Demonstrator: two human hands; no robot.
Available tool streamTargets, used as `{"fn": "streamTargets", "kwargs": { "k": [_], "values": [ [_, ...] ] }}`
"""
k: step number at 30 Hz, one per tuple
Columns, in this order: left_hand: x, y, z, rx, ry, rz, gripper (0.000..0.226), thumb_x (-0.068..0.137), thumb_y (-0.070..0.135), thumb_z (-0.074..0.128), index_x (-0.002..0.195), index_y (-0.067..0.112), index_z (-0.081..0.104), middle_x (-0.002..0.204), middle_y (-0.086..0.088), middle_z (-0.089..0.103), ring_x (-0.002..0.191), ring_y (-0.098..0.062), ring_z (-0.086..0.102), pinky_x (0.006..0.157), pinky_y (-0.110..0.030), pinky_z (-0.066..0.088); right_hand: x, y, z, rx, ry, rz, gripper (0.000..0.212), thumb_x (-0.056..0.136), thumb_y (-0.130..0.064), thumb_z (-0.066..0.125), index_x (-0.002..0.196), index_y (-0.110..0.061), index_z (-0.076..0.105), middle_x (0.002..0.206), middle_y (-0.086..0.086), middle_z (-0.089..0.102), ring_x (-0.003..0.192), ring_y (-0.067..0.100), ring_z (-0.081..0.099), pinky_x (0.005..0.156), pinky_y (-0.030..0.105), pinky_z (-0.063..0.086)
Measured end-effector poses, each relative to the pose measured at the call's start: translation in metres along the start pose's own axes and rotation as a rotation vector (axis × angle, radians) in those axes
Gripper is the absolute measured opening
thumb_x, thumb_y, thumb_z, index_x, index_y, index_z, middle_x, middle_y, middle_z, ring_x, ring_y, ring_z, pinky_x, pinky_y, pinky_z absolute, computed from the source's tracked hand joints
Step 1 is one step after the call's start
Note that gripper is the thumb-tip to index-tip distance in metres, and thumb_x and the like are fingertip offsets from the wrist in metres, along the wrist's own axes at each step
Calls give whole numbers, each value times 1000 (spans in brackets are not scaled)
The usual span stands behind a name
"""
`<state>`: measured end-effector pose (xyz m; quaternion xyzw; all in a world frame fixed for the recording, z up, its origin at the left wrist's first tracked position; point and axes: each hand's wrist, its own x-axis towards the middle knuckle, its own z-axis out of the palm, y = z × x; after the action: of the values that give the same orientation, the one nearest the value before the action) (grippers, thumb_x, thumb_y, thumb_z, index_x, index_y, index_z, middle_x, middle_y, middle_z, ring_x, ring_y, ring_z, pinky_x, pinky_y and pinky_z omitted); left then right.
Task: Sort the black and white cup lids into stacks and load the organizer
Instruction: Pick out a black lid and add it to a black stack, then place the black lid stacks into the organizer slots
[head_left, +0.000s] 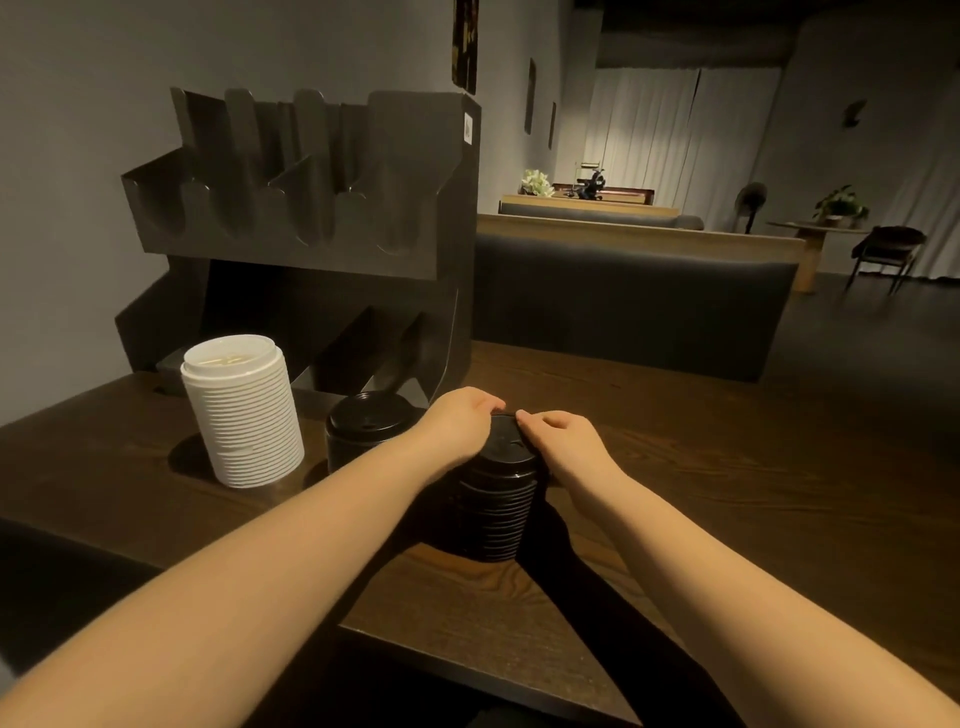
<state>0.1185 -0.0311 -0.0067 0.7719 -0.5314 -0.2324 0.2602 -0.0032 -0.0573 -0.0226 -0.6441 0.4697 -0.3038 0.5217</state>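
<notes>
A tall stack of black lids (501, 512) stands on the wooden table (701, 467) in front of me. My left hand (460, 428) grips the top of this stack from the left, and my right hand (563, 441) grips it from the right, fingers curled over the rim. A shorter stack of black lids (363, 431) stands just to its left, partly hidden by my left forearm. Further left rises a tall stack of white lids (244, 413). Behind them stands the black organizer (322, 228) with curved upper slots and open lower compartments.
A dark padded bench back (623, 312) runs behind the table to the right of the organizer. The table's near edge (467, 670) is close to my body. A grey wall (62, 156) stands at the left.
</notes>
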Motion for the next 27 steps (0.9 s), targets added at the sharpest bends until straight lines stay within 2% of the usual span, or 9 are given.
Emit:
{"fn": "streamTargets", "kwargs": {
  "k": [4, 7, 10, 12, 14, 16, 20, 23, 27],
  "values": [
    [4, -5, 3, -255, -57, -274, 51, 101, 42, 36, 139, 10, 47, 133, -13, 55, 120, -29, 53, 104, -39, 41, -9, -6, 2, 78, -14, 211, 27, 96, -39, 51, 96, -13, 59, 78, -2, 58, 66, 11, 52, 68, 26, 44],
    [-4, -8, -3, -433, -207, -421, 63, 95, 57, 40, 137, 11, 48, 117, -14, 60, 105, -33, 58, 94, -47, 48, -17, -4, -2, 191, -98, 276, 55, 94, -50, 47, 131, -10, 50, 116, 6, 62, 84, 15, 56, 62, 25, 42],
    [-8, -18, -10, -488, -274, -523, 78, 87, 68, 44, 140, 11, 43, 138, -18, 49, 124, -41, 46, 101, -55, 41, -20, -1, -13, 303, -151, 371, 83, 84, -69, 45, 141, -10, 36, 141, 17, 42, 123, 33, 46, 84, 38, 41],
    [-10, -24, -11, -536, -299, -546, 81, 83, 73, 45, 137, 12, 45, 139, -18, 47, 127, -43, 43, 102, -57, 40, -20, 2, -16, 263, -146, 373, 88, 81, -71, 47, 144, -12, 33, 143, 18, 39, 128, 37, 41, 92, 45, 40],
    [-11, -29, -4, -626, -276, -579, 82, 79, 72, 51, 131, 9, 49, 128, -19, 54, 116, -40, 51, 99, -53, 44, -29, 6, -8, 247, -174, 290, 67, 91, -61, 41, 141, -16, 39, 132, 10, 52, 119, 28, 51, 92, 36, 43],
    [-12, -29, 6, -743, -222, -588, 79, 76, 68, 59, 126, 7, 53, 117, -19, 59, 104, -36, 57, 95, -46, 46, -39, 13, 3, 301, -185, 255, 53, 95, -54, 38, 131, -17, 51, 107, 2, 64, 95, 16, 61, 73, 25, 47],
    [-28, -13, 13, -776, -191, -563, 69, 77, 62, 61, 118, 7, 56, 113, -17, 61, 94, -33, 57, 87, -46, 47, -46, 15, 4, 431, -147, 240, 42, 95, -48, 43, 110, -13, 62, 95, 6, 67, 87, 19, 62, 69, 28, 47],
    [-38, 3, 8, -832, -157, -336, 49, 92, 43, 53, 125, 8, 55, 118, -16, 62, 72, -23, 55, 67, -37, 47, -52, 5, -4, 495, -124, 255, 33, 95, -43, 48, 86, -14, 60, 80, 5, 62, 74, 18, 56, 62, 30, 43],
    [-51, 8, -14, -811, -165, -399, 60, 78, 60, 61, 119, 16, 58, 117, -14, 61, 99, -33, 56, 90, -49, 44, -64, -17, -9, 506, -80, 179, 24, 90, -39, 57, 87, -16, 59, 85, 6, 60, 76, 21, 56, 66, 35, 44]
  ]
}}
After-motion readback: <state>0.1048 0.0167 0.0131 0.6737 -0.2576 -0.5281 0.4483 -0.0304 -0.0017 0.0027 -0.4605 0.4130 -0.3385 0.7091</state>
